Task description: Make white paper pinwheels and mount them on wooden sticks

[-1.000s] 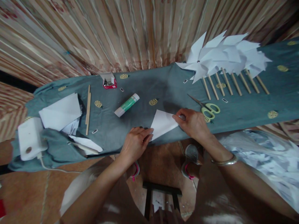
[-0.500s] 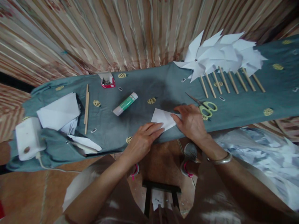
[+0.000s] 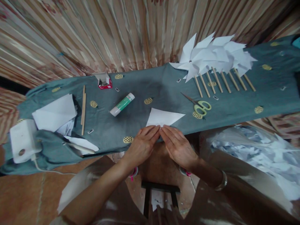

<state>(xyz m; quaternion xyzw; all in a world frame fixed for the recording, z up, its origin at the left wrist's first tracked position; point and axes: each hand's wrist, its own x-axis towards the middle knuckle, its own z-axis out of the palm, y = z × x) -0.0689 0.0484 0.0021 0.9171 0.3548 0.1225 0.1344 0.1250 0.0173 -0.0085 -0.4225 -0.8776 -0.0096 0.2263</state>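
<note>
A folded sheet of white paper (image 3: pixel 161 117) lies at the table's near edge, with one pointed corner reaching right. At its near fold, my left hand (image 3: pixel 143 143) presses with fingers held together. Right beside it, almost touching fingertip to fingertip, my right hand (image 3: pixel 179 147) has its closed fingers on the same fold. Both thumbs are hidden. Green-handled scissors (image 3: pixel 201 107) rest to the right of the paper. Farther left lies a glue stick (image 3: pixel 122 104) with a green label.
White paper pinwheels (image 3: pixel 211 57) on wooden sticks overlap at the back right. A small red box (image 3: pixel 105 82) of metal pins, loose sticks (image 3: pixel 83 109), stacked paper (image 3: pixel 55 112) and a white power block (image 3: pixel 23 140) occupy the left. A clear bag of scraps (image 3: pixel 257 153) stands lower right.
My right hand has moved left and down from the paper's right corner to its near edge, beside my left hand. That corner now shows. The view has shifted slightly.
</note>
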